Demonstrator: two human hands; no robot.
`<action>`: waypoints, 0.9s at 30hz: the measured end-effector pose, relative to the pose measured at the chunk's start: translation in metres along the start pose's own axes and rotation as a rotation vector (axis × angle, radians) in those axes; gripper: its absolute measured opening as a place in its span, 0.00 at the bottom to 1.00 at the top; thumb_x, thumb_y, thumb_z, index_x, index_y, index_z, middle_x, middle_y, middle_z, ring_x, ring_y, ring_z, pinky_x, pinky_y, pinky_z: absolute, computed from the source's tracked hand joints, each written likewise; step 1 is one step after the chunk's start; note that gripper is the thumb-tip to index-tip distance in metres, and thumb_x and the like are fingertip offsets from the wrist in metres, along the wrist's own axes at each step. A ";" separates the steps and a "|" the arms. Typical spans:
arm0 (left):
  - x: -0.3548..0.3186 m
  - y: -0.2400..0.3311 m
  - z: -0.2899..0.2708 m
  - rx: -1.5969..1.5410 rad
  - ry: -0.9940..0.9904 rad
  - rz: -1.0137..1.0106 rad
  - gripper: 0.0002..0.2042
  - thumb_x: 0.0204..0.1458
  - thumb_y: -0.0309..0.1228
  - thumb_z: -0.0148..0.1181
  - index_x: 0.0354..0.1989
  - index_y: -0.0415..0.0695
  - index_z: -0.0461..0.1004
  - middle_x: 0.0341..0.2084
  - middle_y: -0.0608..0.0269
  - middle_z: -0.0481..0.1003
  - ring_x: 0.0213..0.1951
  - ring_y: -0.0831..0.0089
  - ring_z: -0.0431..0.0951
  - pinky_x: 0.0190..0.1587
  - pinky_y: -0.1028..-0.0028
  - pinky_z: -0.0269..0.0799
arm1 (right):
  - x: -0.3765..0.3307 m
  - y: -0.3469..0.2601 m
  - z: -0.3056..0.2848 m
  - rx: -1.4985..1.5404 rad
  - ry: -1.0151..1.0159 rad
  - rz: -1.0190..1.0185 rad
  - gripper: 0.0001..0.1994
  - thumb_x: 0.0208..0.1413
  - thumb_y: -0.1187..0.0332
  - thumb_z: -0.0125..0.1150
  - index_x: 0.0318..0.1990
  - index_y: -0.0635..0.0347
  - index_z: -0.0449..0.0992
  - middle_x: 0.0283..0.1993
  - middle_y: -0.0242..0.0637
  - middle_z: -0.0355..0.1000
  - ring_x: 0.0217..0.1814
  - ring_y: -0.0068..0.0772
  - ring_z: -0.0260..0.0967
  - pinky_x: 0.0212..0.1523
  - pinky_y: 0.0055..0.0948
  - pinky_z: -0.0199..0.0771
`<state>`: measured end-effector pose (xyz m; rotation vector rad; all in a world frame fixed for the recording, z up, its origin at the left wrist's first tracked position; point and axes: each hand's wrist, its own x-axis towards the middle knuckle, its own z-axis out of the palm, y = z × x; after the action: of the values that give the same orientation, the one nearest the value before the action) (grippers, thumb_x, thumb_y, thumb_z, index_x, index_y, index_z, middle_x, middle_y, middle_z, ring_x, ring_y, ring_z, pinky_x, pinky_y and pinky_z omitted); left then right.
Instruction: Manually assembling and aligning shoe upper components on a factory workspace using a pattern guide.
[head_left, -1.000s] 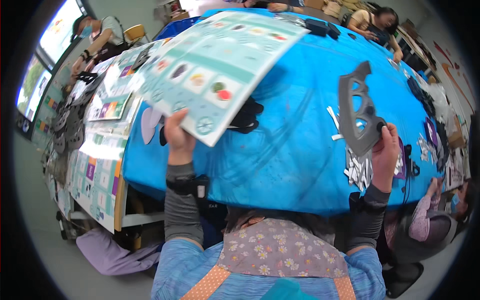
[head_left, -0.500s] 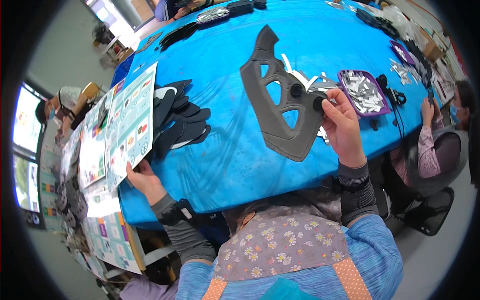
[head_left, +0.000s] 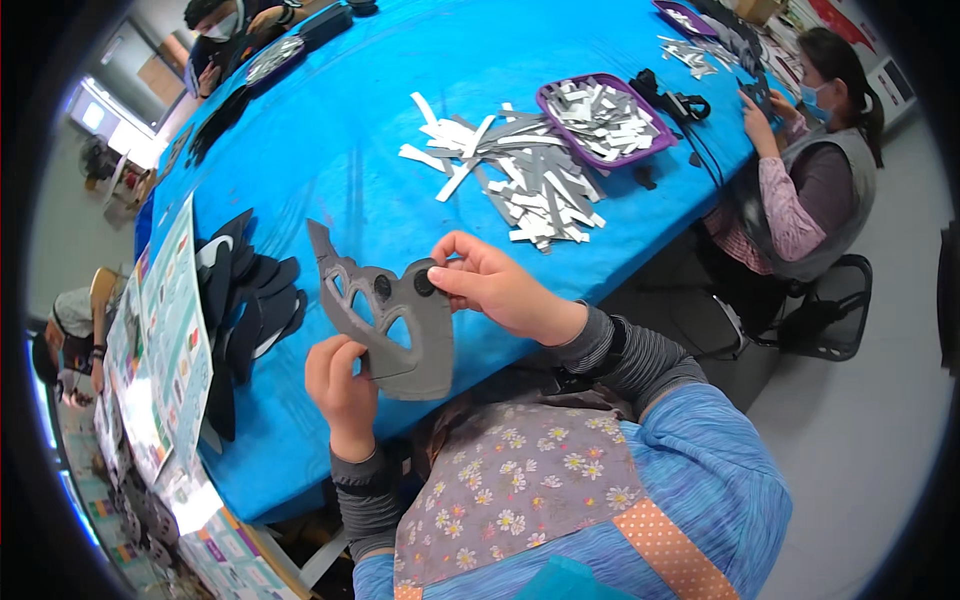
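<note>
Fingertips [head_left: 441, 277] of the right hand [head_left: 508, 293] pinch the grey piece [head_left: 415, 375] by a round black disc [head_left: 424, 282]; the left hand [head_left: 341, 392] curls closed on its lower edge, its thumb hard to make out. The piece is held at the blue table's [head_left: 390, 140] near edge, loose strips [head_left: 553, 192] and a purple tray [head_left: 628, 161] beyond, dark flat pieces [head_left: 255, 305] leftward.

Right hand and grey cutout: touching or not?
Touching. The head view shows the right hand pinching the grey cutout at its upper right corner, thumb beside the black disc.
</note>
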<state>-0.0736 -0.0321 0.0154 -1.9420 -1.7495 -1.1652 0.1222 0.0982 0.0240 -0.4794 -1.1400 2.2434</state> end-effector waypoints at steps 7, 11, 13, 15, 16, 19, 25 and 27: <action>-0.020 -0.012 0.004 -0.263 0.274 -0.186 0.14 0.33 0.15 0.64 0.29 0.38 0.67 0.26 0.59 0.71 0.29 0.68 0.70 0.32 0.76 0.64 | -0.005 -0.063 -0.040 -0.462 -0.023 -0.154 0.09 0.59 0.65 0.52 0.38 0.63 0.70 0.33 0.33 0.72 0.36 0.24 0.70 0.40 0.25 0.71; -0.045 -0.024 0.005 -0.297 0.371 -0.543 0.10 0.46 0.23 0.65 0.31 0.38 0.67 0.28 0.61 0.71 0.29 0.76 0.69 0.32 0.78 0.63 | -0.009 -0.120 -0.123 -1.461 0.414 -0.294 0.07 0.50 0.68 0.57 0.32 0.64 0.74 0.33 0.39 0.73 0.35 0.32 0.71 0.37 0.30 0.69; -0.037 -0.020 0.008 -0.324 0.441 -0.554 0.11 0.45 0.23 0.66 0.31 0.38 0.67 0.28 0.62 0.71 0.29 0.77 0.68 0.31 0.78 0.62 | -0.018 -0.143 -0.181 -1.875 0.582 -0.257 0.07 0.43 0.71 0.61 0.29 0.65 0.75 0.29 0.43 0.73 0.32 0.38 0.71 0.34 0.32 0.69; -0.035 -0.017 0.008 -0.350 0.509 -0.572 0.10 0.45 0.23 0.65 0.31 0.38 0.68 0.28 0.63 0.71 0.27 0.78 0.68 0.29 0.79 0.61 | -0.021 -0.156 -0.208 -2.035 0.602 -0.205 0.07 0.40 0.71 0.62 0.27 0.65 0.75 0.26 0.44 0.72 0.30 0.40 0.71 0.32 0.33 0.69; -0.036 -0.017 0.007 -0.348 0.515 -0.579 0.10 0.45 0.23 0.65 0.31 0.38 0.68 0.28 0.63 0.71 0.27 0.78 0.68 0.29 0.79 0.61 | -0.022 -0.160 -0.215 -1.921 0.546 -0.102 0.06 0.40 0.71 0.62 0.27 0.65 0.75 0.25 0.42 0.72 0.29 0.39 0.71 0.31 0.32 0.68; -0.036 -0.016 0.004 -0.366 0.409 -0.502 0.09 0.46 0.22 0.65 0.30 0.38 0.68 0.27 0.62 0.71 0.27 0.77 0.68 0.29 0.79 0.62 | -0.019 -0.164 -0.216 -1.753 0.499 0.035 0.06 0.40 0.72 0.63 0.26 0.64 0.75 0.23 0.41 0.72 0.27 0.35 0.71 0.30 0.31 0.68; -0.028 -0.011 0.003 -0.368 0.379 -0.458 0.09 0.45 0.21 0.64 0.28 0.39 0.68 0.26 0.62 0.71 0.28 0.75 0.69 0.30 0.77 0.62 | -0.015 -0.166 -0.229 -1.650 0.485 0.067 0.06 0.40 0.73 0.63 0.26 0.65 0.75 0.23 0.39 0.72 0.26 0.30 0.70 0.29 0.27 0.68; -0.028 -0.012 0.003 -0.337 0.337 -0.415 0.09 0.45 0.21 0.64 0.28 0.39 0.68 0.25 0.62 0.71 0.28 0.74 0.69 0.31 0.77 0.63 | -0.018 -0.167 -0.228 -1.630 0.428 0.057 0.05 0.41 0.78 0.61 0.28 0.67 0.73 0.22 0.32 0.70 0.25 0.21 0.66 0.28 0.22 0.67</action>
<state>-0.0820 -0.0472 -0.0101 -1.4450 -1.9087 -1.9114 0.3152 0.3058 0.0310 -1.4481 -2.4267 0.6527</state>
